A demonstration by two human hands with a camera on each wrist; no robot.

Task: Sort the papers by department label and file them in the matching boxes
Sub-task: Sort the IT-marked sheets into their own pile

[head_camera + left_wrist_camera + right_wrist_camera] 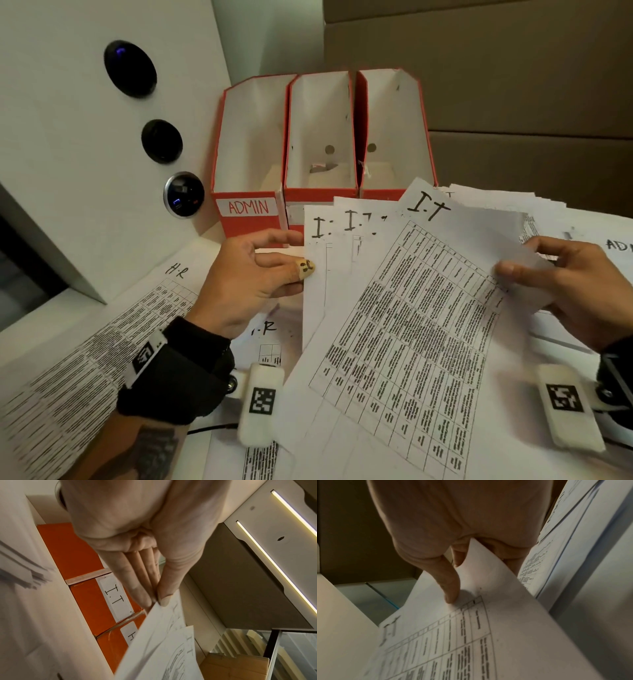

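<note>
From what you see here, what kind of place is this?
Probably an office desk: three red file boxes, one labelled ADMIN, printed table sheets marked I.T held in both hands, and H.R sheets on the desk.

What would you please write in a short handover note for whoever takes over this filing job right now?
Left hand: pinches the left edge of the fanned I.T sheets.
Right hand: grips the top I.T sheet by its right edge.
H.R sheets lie at the left, an ADMIN pile at the right.
The three red boxes look empty.
Done: sorting is partly under way.
Left: all filing; I.T goes in the middle box.
</note>
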